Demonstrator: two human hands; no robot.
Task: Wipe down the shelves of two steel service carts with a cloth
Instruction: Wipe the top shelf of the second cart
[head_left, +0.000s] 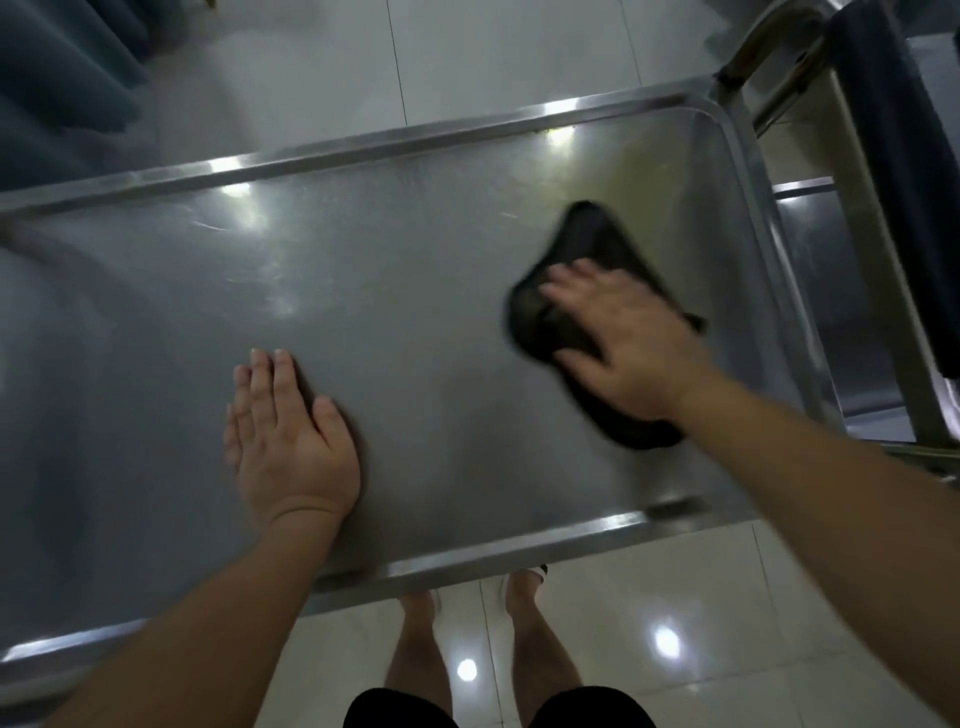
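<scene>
Head view, items as seen:

Top shelf (415, 291): steel, rimmed, directly below you, ceiling lights reflected in it.

Your left hand (283, 436): flat on the shelf near its front edge, palm down, fingers straight and together, holding nothing.

Your right hand (628, 343): spread over the cloth (587, 244), fingers extended, pressing it onto the shelf; blurred.

Cloth: black, bunched, on the right part of the shelf, near the far right corner.

Second cart (852, 291): steel, just right of the first, partly in frame; a dark towel (893, 156) hangs over its rail.

Floor (623, 623): glossy pale tiles; your legs and white shoes beneath the shelf edge.

Curtain (62, 78): blue, upper left.
</scene>
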